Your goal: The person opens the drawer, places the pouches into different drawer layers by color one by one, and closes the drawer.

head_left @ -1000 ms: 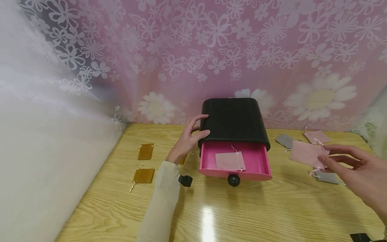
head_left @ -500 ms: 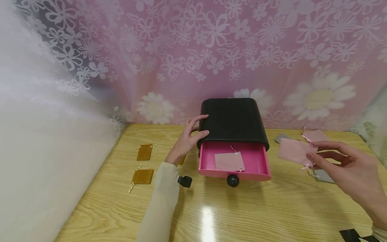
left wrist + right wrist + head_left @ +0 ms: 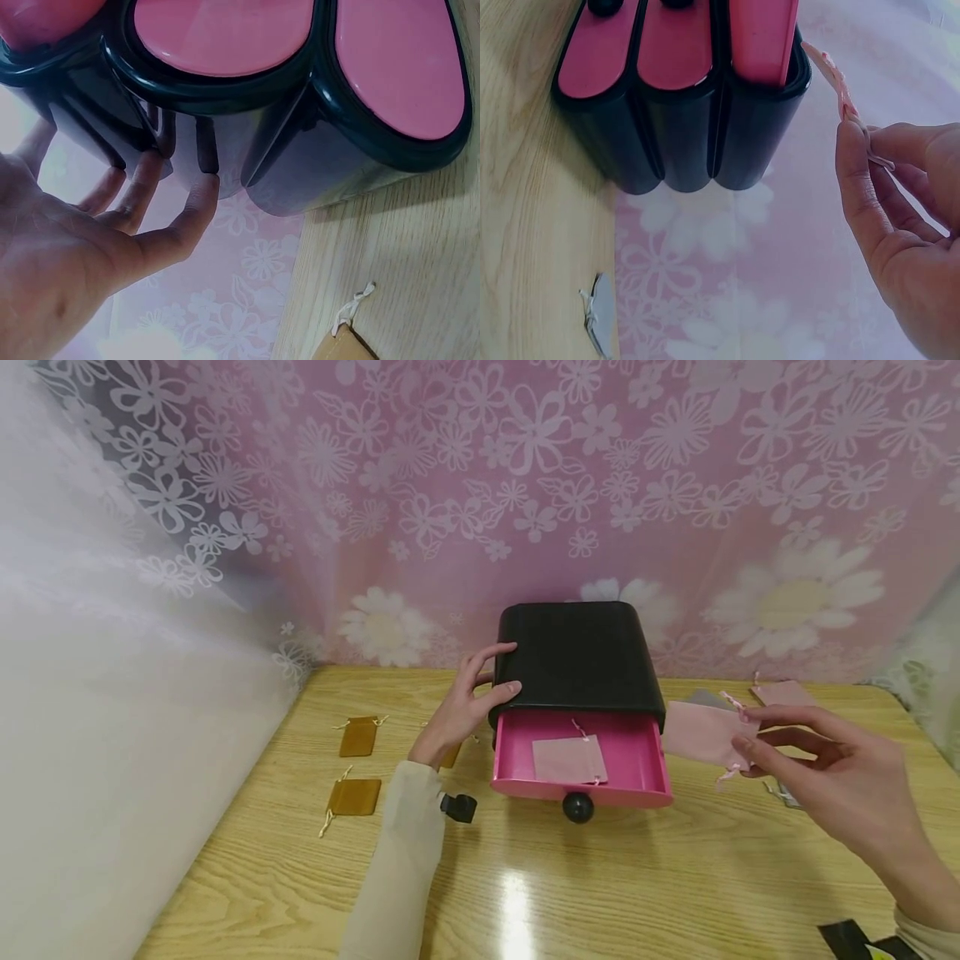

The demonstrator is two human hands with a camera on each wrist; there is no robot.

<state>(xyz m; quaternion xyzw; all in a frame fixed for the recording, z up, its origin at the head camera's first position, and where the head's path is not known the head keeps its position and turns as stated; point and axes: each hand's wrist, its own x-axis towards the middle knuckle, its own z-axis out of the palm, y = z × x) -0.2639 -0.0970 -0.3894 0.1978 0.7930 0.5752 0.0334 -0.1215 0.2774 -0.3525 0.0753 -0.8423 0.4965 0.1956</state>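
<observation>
A black drawer unit (image 3: 577, 656) with three pink drawers stands on the table, its top drawer (image 3: 630, 752) pulled out. A pink drawstring pouch (image 3: 564, 762) lies flat inside that drawer. My left hand (image 3: 467, 708) rests its fingertips against the left side of the unit, fingers spread, as the left wrist view (image 3: 97, 232) also shows. Between thumb and fingers, my right hand (image 3: 840, 777) pinches a second pink drawstring pouch (image 3: 701, 732) at its corded end. This pouch is level with the drawer's right wall and overlaps the unit's edge in the head view.
Mustard drawstring pouches (image 3: 358, 737) lie left of the unit, one partly hidden behind my left arm. On the right are another pink pouch (image 3: 783, 693) and grey pouches (image 3: 705, 697), partly covered by my right hand and its pouch. A flowered curtain (image 3: 450, 510) hangs behind the table.
My right hand has moved left with the pink pouch, from above the pouches on the right up to the drawer's right side. The left hand has stayed on the unit.
</observation>
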